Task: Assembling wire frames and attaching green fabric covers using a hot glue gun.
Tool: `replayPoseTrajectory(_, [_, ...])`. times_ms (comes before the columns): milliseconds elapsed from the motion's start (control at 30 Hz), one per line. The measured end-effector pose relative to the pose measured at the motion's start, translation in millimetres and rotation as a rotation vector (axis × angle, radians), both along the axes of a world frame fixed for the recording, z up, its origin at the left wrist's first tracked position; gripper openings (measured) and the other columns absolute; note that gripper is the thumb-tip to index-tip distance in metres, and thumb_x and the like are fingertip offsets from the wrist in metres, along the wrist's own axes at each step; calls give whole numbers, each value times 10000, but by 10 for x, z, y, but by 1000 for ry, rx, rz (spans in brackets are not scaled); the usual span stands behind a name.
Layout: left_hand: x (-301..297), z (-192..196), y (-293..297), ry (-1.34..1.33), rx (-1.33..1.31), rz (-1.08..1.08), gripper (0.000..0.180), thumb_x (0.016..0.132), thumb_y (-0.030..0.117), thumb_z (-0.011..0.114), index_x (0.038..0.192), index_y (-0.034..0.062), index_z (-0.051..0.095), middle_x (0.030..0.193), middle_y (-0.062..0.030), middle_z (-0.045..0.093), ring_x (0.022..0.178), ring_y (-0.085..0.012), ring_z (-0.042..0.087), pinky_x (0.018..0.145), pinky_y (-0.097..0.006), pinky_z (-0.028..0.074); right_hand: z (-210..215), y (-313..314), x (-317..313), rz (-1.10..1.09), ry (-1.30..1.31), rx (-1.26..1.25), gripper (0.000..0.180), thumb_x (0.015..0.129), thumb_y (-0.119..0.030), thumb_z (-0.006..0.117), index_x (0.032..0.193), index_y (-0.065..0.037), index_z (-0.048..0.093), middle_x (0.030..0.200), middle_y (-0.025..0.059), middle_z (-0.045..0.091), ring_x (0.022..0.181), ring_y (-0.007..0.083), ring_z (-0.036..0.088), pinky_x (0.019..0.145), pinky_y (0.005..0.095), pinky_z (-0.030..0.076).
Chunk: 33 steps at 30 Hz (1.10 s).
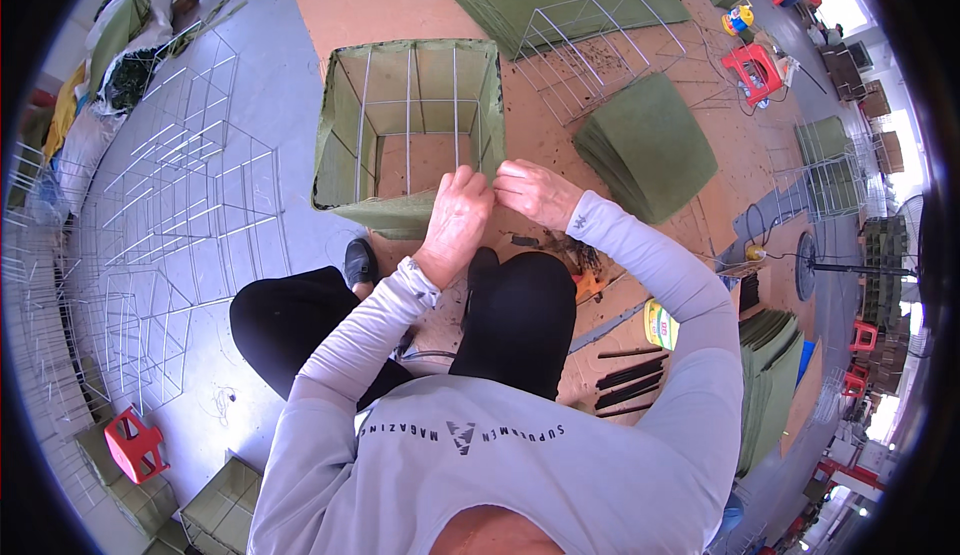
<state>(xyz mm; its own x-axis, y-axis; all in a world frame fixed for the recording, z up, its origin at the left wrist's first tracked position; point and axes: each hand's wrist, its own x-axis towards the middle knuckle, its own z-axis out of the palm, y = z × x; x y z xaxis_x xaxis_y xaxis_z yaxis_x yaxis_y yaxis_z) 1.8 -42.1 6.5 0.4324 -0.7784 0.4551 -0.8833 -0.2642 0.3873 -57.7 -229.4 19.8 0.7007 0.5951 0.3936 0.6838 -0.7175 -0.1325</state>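
Note:
In front of me stands a square wire-framed box (408, 103) with dull green sheet walls, dark edging along its rim and thin metal bars across its top. My left hand (458, 217) is closed at its near right corner, fingers pinching the edge of the green sheet (385, 213) on the near side. Right beside it, my right hand (537, 193) is closed in a pinch at the same corner. What lies between its fingertips is too small to make out. The two hands almost touch.
A stack of green sheets (650, 145) lies right of the box, with a larger stack (560, 0) beyond. Bare wire frames (185, 175) cover the floor at left. Dark strips (630, 383) and a yellow-white tub (660, 325) sit by my right arm. A red stool (752, 73) stands far right.

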Motion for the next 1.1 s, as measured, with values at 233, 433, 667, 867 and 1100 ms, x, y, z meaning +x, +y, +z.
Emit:
replayPoseTrajectory(233, [53,-7,-24,-45,132,-53,34,709,95,665,713,67,647,795,-66,544,865,-253,521,754,-372,420,180,-61,-9,-31,38,96,167,761,-103,688,887,0,652,924,91,628,878,245,599,753,346,517])
replayPoseTrajectory(433, [0,35,-22,-67,150,-59,56,728,113,693,710,74,656,798,-58,547,874,-241,524,763,-372,423,141,-101,-328,-426,13,232,248,776,-59,655,1013,15,668,1055,127,653,1008,281,621,851,351,521])
replayPoseTrajectory(667, [-15,3,7,-69,64,-54,29,725,83,665,708,72,644,787,-58,537,865,-242,519,765,-366,423,69,-114,-278,-155,-117,-126,293,744,-78,615,1013,29,657,1113,118,628,1098,257,594,921,372,511])
replayPoseTrajectory(867, [-115,23,-42,-137,29,66,27,671,55,609,687,60,588,772,-78,517,847,-252,515,731,-374,427,54,-178,31,36,-198,-239,247,662,-92,610,876,24,654,924,110,603,956,251,587,833,345,512])
replayPoseTrajectory(1100, [-192,-77,-148,-123,7,120,66,647,71,619,697,56,579,776,-97,520,823,-259,515,712,-372,422,40,-177,206,158,-184,-317,76,624,-119,612,665,-56,602,751,35,514,813,198,522,730,306,462])
